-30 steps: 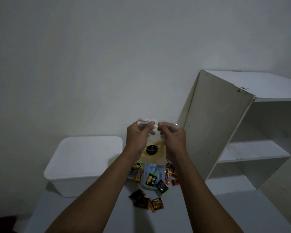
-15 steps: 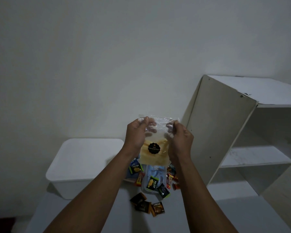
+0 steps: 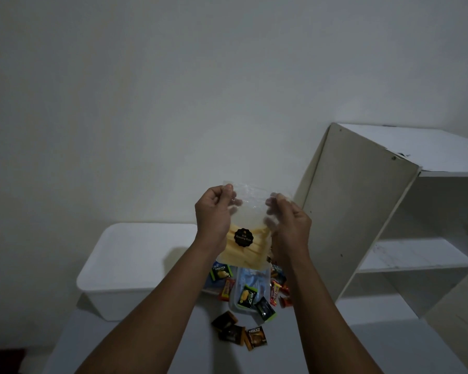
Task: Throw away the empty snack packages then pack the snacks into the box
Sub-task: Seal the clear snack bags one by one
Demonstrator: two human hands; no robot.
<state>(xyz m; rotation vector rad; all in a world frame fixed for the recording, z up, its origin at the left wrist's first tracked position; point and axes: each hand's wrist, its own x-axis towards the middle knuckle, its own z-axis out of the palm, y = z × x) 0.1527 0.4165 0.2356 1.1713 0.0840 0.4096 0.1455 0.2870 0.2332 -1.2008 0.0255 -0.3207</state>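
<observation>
One clear pouch (image 3: 246, 240) of yellow sticks, one white lidded box (image 3: 135, 268), one white shelf unit (image 3: 389, 225), two hands

Both forearms are bare, with no sleeve showing up to the frame's lower edge. The left hand (image 3: 212, 211) and right hand (image 3: 289, 225) wear nothing. Short nails tip the fingers (image 3: 229, 188).

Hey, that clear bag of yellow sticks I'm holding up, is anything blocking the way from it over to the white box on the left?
Yes, its own lid. The clear bag hangs between the left hand and right hand, with open air toward the white box. But the white lid looks shut on the box, so it likely has to come off first.
</observation>
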